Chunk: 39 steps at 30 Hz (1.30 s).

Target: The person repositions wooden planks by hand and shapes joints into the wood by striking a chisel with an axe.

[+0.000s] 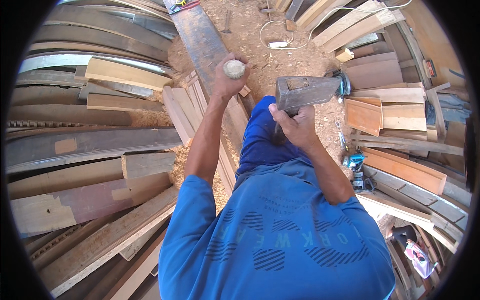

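Note:
My left hand is closed around an upright round-ended handle with a pale, worn top. The rest of that tool is hidden below my fist. It is over a long, dark plank and the cut wood strips lying along it. On the right, my right hand grips a hammer just under its head. The heavy grey metal head is uppermost, wedge-shaped, with the handle's end showing in its eye. Its dark handle runs down over my blue trouser leg, partly hidden by my fingers. The two tools are apart.
Stacked boards fill the left side. More boards and orange-brown panels lie right. Blue-green power tools sit near them. A white cord crosses the sawdust-covered floor. Another person is partly visible at lower right.

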Motion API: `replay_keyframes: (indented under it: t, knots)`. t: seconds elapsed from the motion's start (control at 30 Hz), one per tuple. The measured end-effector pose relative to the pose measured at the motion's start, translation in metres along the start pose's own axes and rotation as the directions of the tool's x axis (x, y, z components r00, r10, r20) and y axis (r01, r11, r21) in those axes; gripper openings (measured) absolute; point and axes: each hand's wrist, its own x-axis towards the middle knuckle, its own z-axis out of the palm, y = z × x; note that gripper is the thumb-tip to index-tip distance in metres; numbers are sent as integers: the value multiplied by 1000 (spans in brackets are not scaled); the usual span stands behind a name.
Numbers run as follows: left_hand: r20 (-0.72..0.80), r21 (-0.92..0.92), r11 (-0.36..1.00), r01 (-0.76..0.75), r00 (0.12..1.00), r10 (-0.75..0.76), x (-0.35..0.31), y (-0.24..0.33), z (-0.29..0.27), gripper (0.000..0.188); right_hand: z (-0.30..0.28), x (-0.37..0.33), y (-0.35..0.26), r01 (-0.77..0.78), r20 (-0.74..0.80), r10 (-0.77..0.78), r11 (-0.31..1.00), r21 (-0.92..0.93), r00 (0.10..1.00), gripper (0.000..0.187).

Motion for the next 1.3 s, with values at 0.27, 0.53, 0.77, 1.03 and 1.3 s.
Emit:
replay_keyframes:
  t: [0.27, 0.53, 0.77, 1.03, 1.3]
  knots:
    - [6, 101, 978, -185, 983, 185, -16, -4, -2, 13, -2, -5, -4, 26, 68, -26, 1000, 4, 997, 17]
    - [45, 22, 986, -165, 985, 164, -21, -12, -15, 15, -5, 10, -32, 39, 13, -38, 996, -82, 999, 13]
    - [85, -13, 985, -171, 982, 171, -27, -12, -7, 18, -3, 63, -21, 310, 123, -290, 795, -521, 949, 17]
    - [104, -11, 977, -211, 972, 211, -36, -29, -10, 23, 6, 61, -43, 151, 123, -92, 716, -681, 988, 24]
    - [51, 24, 979, -201, 979, 200, -48, -36, -13, 27, 9, 72, -19, 275, 328, 4, 536, -798, 945, 28]
